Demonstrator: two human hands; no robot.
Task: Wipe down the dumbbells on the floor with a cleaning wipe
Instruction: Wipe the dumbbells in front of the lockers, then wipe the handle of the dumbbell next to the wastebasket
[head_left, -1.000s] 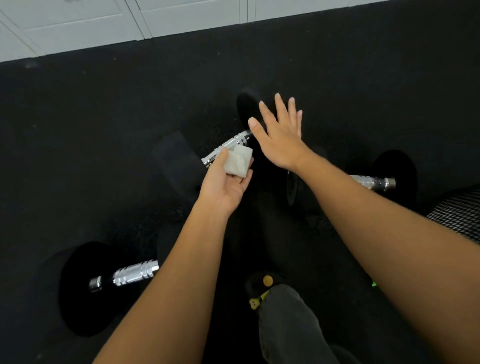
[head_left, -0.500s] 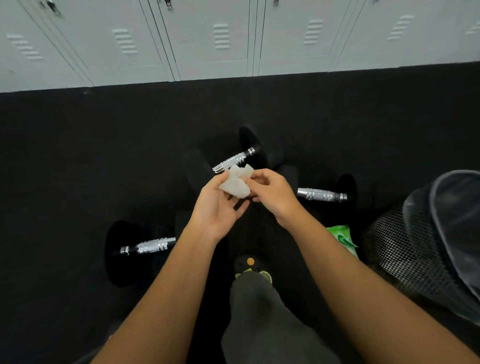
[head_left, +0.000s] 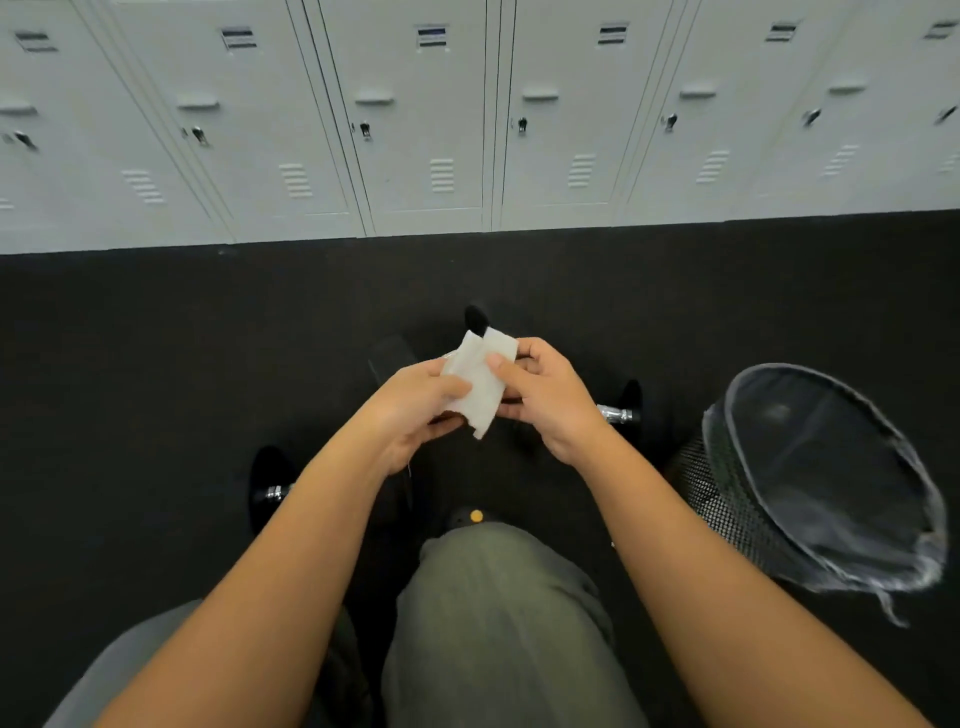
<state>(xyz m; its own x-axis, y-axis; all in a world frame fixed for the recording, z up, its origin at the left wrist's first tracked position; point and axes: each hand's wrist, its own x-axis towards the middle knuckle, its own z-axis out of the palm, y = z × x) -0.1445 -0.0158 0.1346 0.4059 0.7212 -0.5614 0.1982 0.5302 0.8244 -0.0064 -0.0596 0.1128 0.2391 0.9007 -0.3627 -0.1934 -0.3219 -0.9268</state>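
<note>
Pale grey lockers (head_left: 431, 119) line the wall at the top of the head view, meeting a black rubber floor (head_left: 130, 364). Above that floor, both hands hold a white cleaning wipe (head_left: 480, 382) between them. The left hand (head_left: 415, 410) pinches the wipe's near-left side, thumb on top and fingers curled under. The right hand (head_left: 545, 400) grips the opposite side, thumb pressed onto the sheet and fingers folded behind it. The wipe is partly unfolded, its lower corner hanging free.

Three dumbbells lie on the floor beneath the hands. One (head_left: 270, 488) is to the left, its black head and a bit of chrome handle showing beside the left forearm. A second (head_left: 623, 410) sits to the right, just past the right wrist. The third (head_left: 475, 319) lies farther back, mostly hidden by the wipe. A black mesh wastebasket (head_left: 722, 499) with a clear liner stands at right. The person's grey-green trouser leg (head_left: 498, 623) fills the bottom centre.
</note>
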